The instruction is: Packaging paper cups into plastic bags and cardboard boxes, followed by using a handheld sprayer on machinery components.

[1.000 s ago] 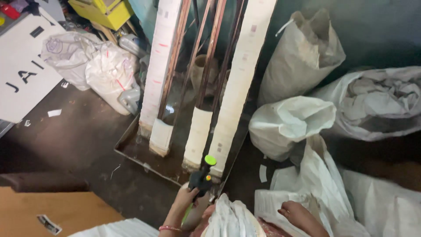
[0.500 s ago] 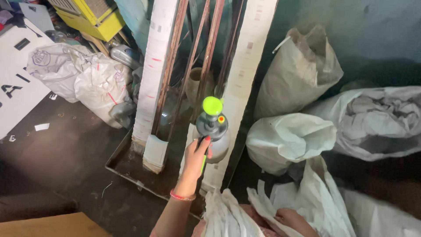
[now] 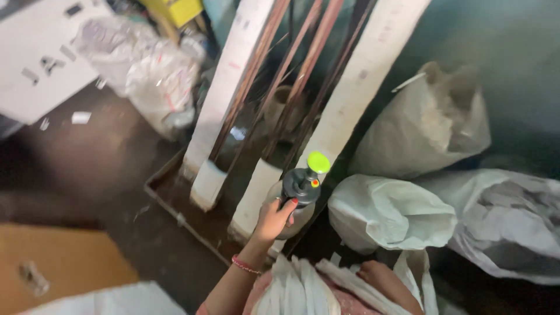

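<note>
Left hand: the left hand [image 3: 273,219] gripped a spray bottle [image 3: 298,195] by its dark neck (green cap up).
Right hand: the right hand [image 3: 382,279] rested on white sacking [image 3: 303,286] below the bottle; grip unclear.
Bottle: raised before the leaning white posts [image 3: 350,111].
Progress: bottle lifted, not set down.

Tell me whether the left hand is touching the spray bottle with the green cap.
Touching. The head view shows the left hand wrapped around the spray bottle just below its dark pump head, fingers curled against its side and holding it off the floor.
</note>
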